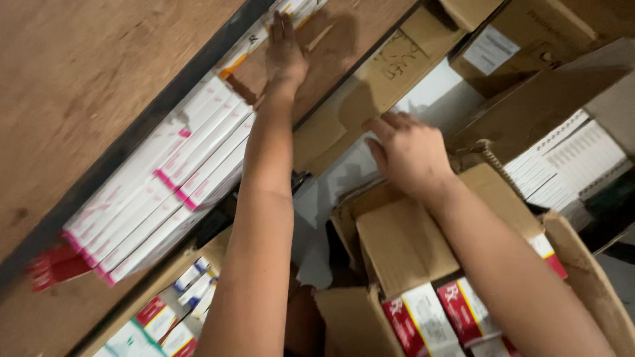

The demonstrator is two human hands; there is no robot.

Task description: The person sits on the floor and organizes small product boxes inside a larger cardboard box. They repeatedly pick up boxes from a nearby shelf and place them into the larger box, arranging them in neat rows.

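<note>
Reaching over one open carton (403, 244), two hands: left (286, 53), right (409, 153)

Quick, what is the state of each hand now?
Left hand: open, lying flat on the shelf beside the white boxes, holding nothing.
Right hand: fingers curled over the cardboard box flap; the grip cannot be told.

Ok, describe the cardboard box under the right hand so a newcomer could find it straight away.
Start at the wooden shelf with white-and-pink cartons, then look lower right. The open brown box sits under the right hand; unlike its neighbours, it holds red-and-white packs.
</note>
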